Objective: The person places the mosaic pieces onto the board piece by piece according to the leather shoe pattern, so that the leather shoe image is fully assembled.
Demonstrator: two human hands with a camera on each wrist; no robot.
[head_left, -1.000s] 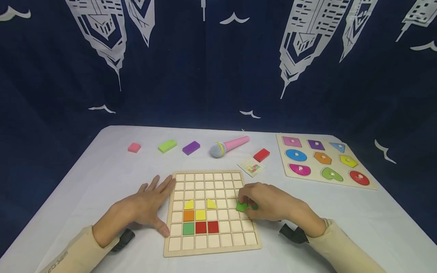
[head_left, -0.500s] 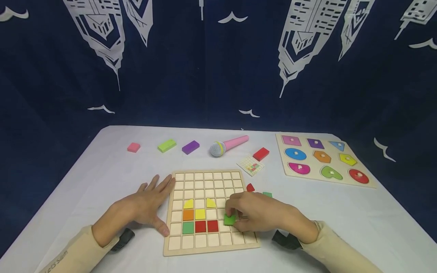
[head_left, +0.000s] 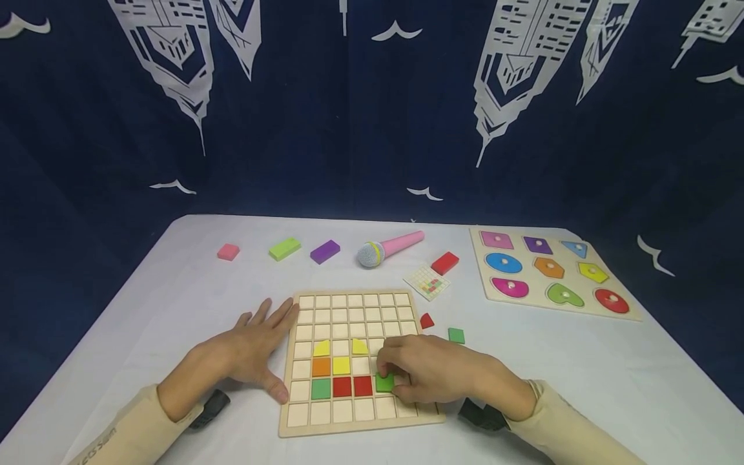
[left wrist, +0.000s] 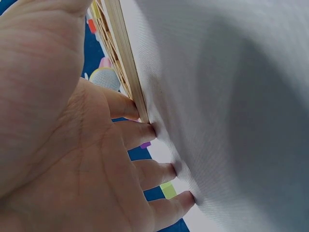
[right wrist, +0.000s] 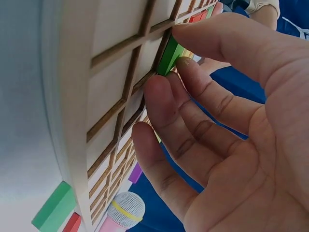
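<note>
head view showed the right hand [head_left: 433, 374] pinching a green tile [head_left: 384, 382] on the grid board [head_left: 349, 423] beside two red tiles [head_left: 352, 386]; the left hand [head_left: 252, 352] lay flat, fingers spread, against its edge.

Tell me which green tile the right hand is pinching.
The green tile beside the red tiles on the board, not the loose one on the table.

Head view: I look forward and down from above the near table edge, taking in the whole grid board [head_left: 354, 361] and both hands. Left wrist view: very close, from under the left hand [left wrist: 72, 145], facing along the board's left edge. Right wrist view: very close, from under the right hand [right wrist: 231, 121], facing across the board. All three share the board and the toy microphone [head_left: 386, 248].
</note>
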